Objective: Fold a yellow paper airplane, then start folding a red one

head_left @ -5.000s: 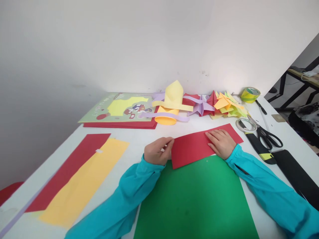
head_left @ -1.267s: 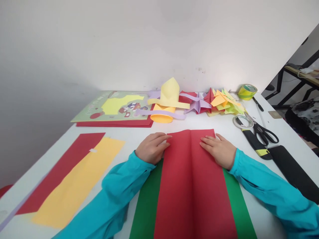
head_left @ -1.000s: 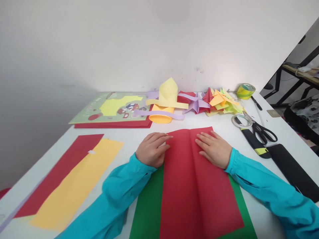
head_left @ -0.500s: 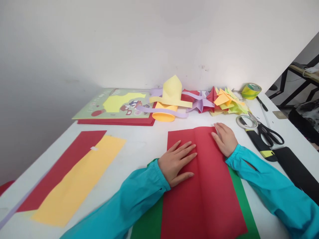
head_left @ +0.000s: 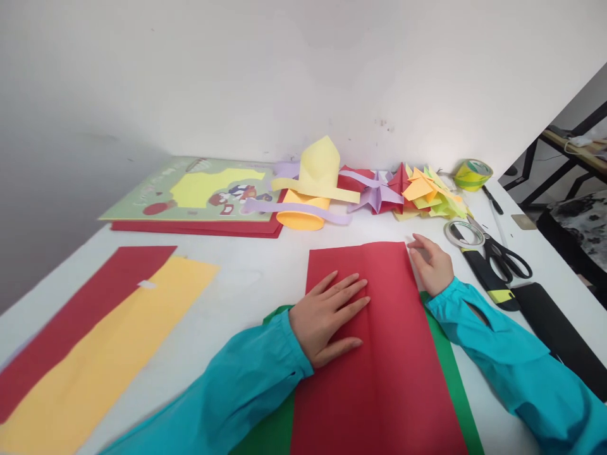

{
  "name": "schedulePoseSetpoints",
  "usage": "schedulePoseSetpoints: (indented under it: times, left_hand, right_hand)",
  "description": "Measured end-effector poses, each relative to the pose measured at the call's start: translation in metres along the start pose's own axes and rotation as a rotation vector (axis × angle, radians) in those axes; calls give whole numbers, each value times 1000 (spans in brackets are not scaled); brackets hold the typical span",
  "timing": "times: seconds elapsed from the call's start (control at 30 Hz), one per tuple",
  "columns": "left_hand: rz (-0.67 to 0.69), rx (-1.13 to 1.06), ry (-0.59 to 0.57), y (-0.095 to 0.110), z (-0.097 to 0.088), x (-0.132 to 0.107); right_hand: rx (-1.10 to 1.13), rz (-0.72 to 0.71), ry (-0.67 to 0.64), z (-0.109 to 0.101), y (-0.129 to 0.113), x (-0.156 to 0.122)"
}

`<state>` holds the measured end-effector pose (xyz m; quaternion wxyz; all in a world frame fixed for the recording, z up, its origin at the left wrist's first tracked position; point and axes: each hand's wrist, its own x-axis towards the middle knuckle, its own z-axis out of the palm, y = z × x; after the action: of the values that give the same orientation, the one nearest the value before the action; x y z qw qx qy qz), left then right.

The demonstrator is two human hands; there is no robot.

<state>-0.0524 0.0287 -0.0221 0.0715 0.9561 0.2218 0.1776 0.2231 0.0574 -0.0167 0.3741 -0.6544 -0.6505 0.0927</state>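
Observation:
A sheet of red paper [head_left: 398, 354] with a lengthwise crease lies on a green sheet [head_left: 448, 366]. My left hand [head_left: 329, 319] rests flat on the red paper left of the crease, its fingers spread. At the paper's far right corner is my right hand [head_left: 430, 264], fingers loosely bent and thumb apart from the forefinger. Its fingertips are right beside the edge; whether they touch it I cannot tell. Nothing shows between them.
Red and yellow strips [head_left: 128, 335] lie at left. Behind are a printed pad [head_left: 142, 189], a yellow paper crown [head_left: 320, 167] and folded paper stars [head_left: 427, 189]. At right are a tape roll [head_left: 467, 234], scissors [head_left: 507, 256], a cutter [head_left: 490, 278] and green-yellow tape [head_left: 474, 174].
My right hand's fingers have come off the red paper's top right corner to just beside it. My left hand still lies flat on the sheet. The whole view has shifted slightly.

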Motion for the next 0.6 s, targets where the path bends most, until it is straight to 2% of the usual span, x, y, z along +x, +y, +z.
schedulePoseSetpoints:
  times: [0.13,0.3,0.37,0.53,0.6]
  left_hand:
    - [1,-5,15,0,0,0]
    - [-5,33,23,0,1,0]
    - [-46,60,68,-4,2,-1]
    - [-259,173,273,-25,6,-6]
    - [-258,176,247,-29,3,-7]
  right_hand:
    - [-141,-89,-49,1,-6,-4]
    - [-403,-256,-199,1,-18,-11]
    - [-435,-251,-206,1,-19,-12]
    - [-451,-219,-195,4,-12,-11]
    - [-441,-226,-191,4,-11,-11]
